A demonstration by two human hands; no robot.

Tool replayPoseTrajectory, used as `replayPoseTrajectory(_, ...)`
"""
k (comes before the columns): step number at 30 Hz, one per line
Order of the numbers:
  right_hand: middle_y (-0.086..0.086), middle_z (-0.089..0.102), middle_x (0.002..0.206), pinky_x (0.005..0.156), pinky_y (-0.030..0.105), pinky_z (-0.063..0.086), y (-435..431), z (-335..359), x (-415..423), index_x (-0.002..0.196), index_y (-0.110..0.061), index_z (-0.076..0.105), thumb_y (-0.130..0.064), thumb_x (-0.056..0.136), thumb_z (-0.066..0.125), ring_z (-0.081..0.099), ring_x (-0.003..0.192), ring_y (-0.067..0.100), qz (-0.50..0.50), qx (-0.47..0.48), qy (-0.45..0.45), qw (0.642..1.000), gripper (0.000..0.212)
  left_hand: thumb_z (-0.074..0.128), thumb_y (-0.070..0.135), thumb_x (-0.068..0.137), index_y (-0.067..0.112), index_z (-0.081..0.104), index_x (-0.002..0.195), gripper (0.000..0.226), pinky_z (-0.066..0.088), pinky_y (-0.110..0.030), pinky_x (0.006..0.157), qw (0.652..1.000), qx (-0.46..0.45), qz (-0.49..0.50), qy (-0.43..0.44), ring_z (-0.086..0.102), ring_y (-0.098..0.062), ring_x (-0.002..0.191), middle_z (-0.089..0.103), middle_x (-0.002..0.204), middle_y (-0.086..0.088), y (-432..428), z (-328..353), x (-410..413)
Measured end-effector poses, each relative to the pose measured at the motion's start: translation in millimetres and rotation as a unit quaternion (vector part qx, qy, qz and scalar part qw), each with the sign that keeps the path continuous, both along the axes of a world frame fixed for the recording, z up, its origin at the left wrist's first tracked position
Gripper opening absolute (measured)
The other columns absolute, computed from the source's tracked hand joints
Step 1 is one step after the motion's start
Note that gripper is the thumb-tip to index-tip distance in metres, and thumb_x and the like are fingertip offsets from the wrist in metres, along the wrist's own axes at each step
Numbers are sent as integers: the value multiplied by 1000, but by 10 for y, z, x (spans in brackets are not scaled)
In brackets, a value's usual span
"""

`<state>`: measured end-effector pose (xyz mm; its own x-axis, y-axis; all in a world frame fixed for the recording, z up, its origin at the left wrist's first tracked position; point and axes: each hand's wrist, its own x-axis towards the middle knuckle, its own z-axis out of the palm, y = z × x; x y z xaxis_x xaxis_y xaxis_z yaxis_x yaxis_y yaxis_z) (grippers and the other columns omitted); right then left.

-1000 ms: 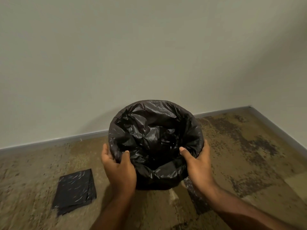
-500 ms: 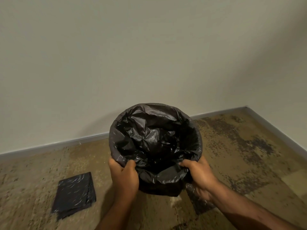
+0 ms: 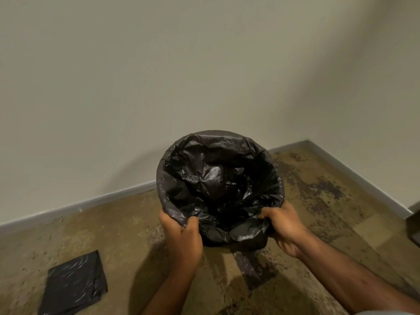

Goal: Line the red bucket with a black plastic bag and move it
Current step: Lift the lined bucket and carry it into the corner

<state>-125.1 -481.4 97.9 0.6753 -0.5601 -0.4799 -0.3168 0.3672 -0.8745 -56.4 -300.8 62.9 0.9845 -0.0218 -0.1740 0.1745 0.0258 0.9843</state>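
A black plastic bag [image 3: 218, 178] lines a round bucket and folds over its rim, so none of the bucket's red shows. The bucket is held in front of me, tilted with its mouth toward me, near the wall. My left hand [image 3: 181, 237] grips the near left rim with the thumb inside over the bag. My right hand [image 3: 284, 226] grips the near right rim the same way.
A folded stack of black bags [image 3: 73, 284] lies on the stained brown floor [image 3: 329, 201] at the lower left. A plain wall with a grey baseboard [image 3: 95, 200] runs behind, meeting a side wall at the right corner. A dark object [image 3: 414, 221] sits at the right edge.
Both hands slid from the bucket's sides to its near rim and closed on it. The bucket has shifted slightly right and toward the wall corner.
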Motion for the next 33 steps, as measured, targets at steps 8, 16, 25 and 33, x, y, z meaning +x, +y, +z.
replayPoseTrajectory(8, 20, 64, 118, 71, 41, 62, -332, -63, -64, 126, -10, 52, 20, 85, 44, 66, 104, 38, -10, 25, 1, 1000, 52, 55, -1, 90, 5, 39, 119, 34, 41, -18, 51, 999, 42, -19, -4, 52, -15, 74, 51, 92, -4, -366, -54, 2)
replayPoseTrajectory(16, 11, 66, 118, 92, 55, 55, -520, 26, 13, 126, -20, 51, 17, 83, 51, 65, 108, 33, -44, 16, 6, 999, 56, 54, -7, 89, 5, 42, 117, 32, 40, -5, 48, 998, 67, -10, -16, 54, -8, 70, 52, 91, -5, -575, 190, 100)
replayPoseTrajectory(25, 7, 67, 118, 92, 49, 56, -773, 596, 22, 110, -23, 62, 13, 83, 54, 65, 108, 27, -60, -5, 24, 998, 46, 54, 12, 81, 11, 38, 131, 52, 50, -18, 76, 999, 51, -9, -7, 59, -8, 96, 56, 115, 2, -861, 842, 191)
replayPoseTrajectory(33, 3, 68, 112, 80, 42, 61, -912, 1224, -193, 113, -26, 55, 9, 84, 55, 67, 101, 22, -97, 40, 76, 992, 46, 49, -7, 88, 9, 37, 126, 43, 54, -22, 81, 999, 25, -37, 19, 59, -2, 96, 55, 110, 4, -950, 1564, 9)
